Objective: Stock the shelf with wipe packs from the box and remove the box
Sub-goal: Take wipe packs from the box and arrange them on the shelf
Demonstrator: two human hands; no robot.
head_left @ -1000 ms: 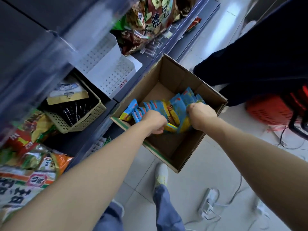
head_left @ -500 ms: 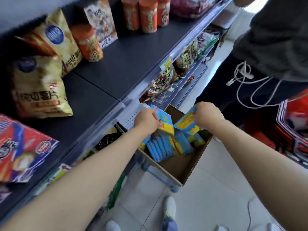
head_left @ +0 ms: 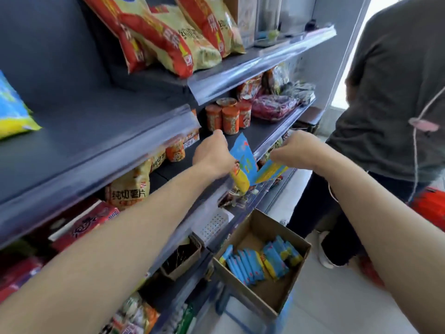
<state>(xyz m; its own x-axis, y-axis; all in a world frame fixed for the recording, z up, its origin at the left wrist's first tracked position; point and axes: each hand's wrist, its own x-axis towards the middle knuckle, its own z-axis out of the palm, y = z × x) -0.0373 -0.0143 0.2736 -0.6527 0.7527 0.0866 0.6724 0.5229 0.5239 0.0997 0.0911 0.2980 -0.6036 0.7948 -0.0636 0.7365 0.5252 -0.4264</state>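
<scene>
One wipe pack [head_left: 243,158] is gripped in the left hand [head_left: 213,155], raised at the front edge of the middle shelf [head_left: 261,131]. The right hand [head_left: 296,150] pinches a second wipe pack [head_left: 273,171] just beside it. More wipe packs [head_left: 257,261] stand in the open box [head_left: 297,278] below. Orange cups [head_left: 226,116] stand on the shelf. Another person [head_left: 390,92] stands to the right.
</scene>
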